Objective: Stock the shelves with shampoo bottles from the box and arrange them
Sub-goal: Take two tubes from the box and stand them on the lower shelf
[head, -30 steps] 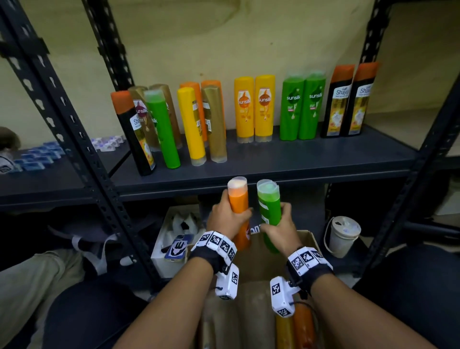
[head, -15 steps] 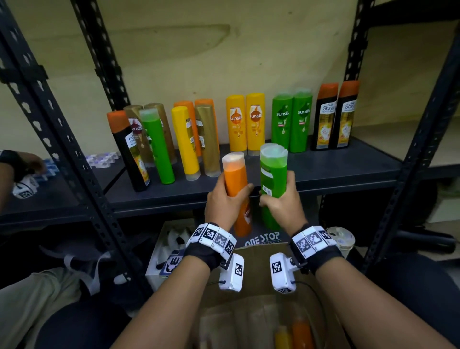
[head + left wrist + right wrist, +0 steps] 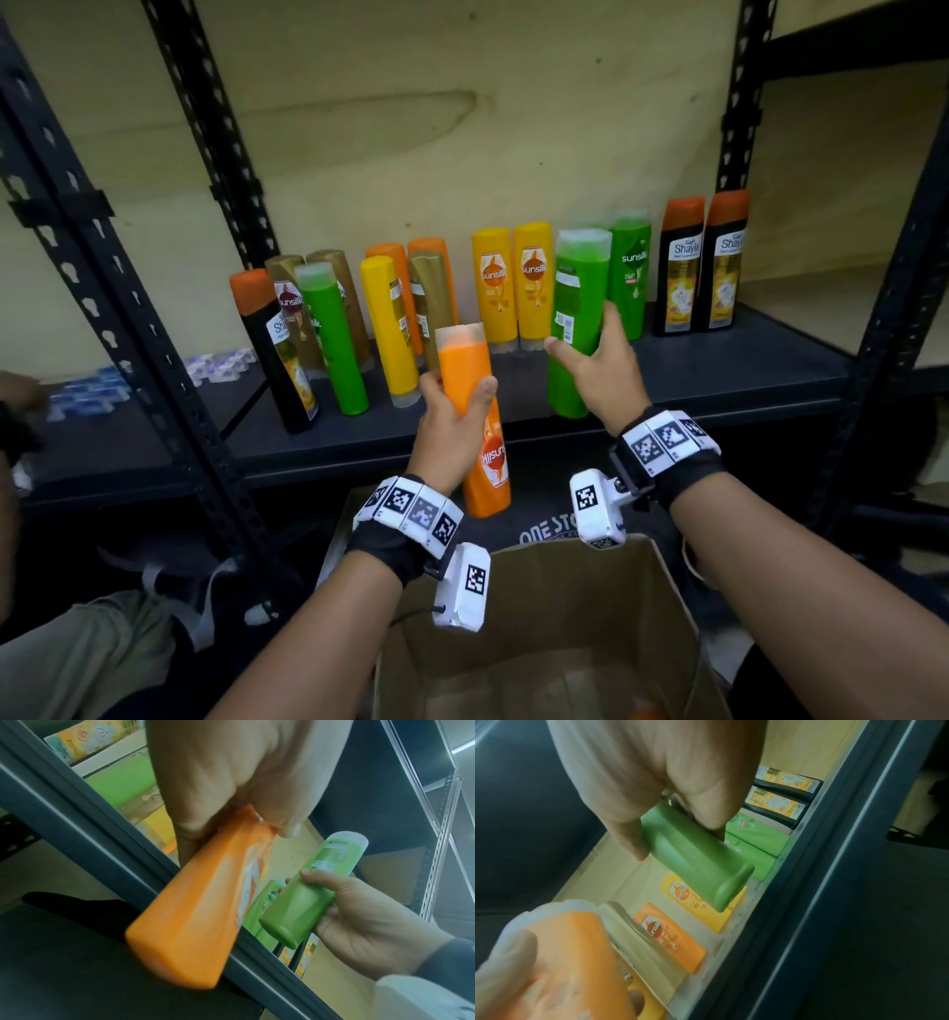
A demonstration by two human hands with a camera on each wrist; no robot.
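My left hand (image 3: 452,411) grips an orange shampoo bottle (image 3: 475,411) upright in front of the dark shelf (image 3: 719,370), its base below the shelf edge. The same orange bottle (image 3: 195,923) fills the left wrist view. My right hand (image 3: 595,370) holds a green bottle (image 3: 575,329) over the shelf's front, before the standing green bottles (image 3: 629,272). The right wrist view shows that green bottle (image 3: 695,862) between thumb and fingers. Yellow (image 3: 495,288), orange, gold, green and black bottles (image 3: 703,262) stand in rows along the shelf. The cardboard box (image 3: 554,642) sits open below my wrists.
Black perforated uprights (image 3: 128,329) frame the shelf at left and right (image 3: 893,308). Blue and white sachets (image 3: 87,395) lie on the neighbouring shelf at left, near another person's hand (image 3: 18,390). Bare shelf lies at the front right (image 3: 770,360).
Both hands have risen from the box towards the shelf. The green bottle has moved up and right onto the shelf's front; the orange one trails lower at the edge.
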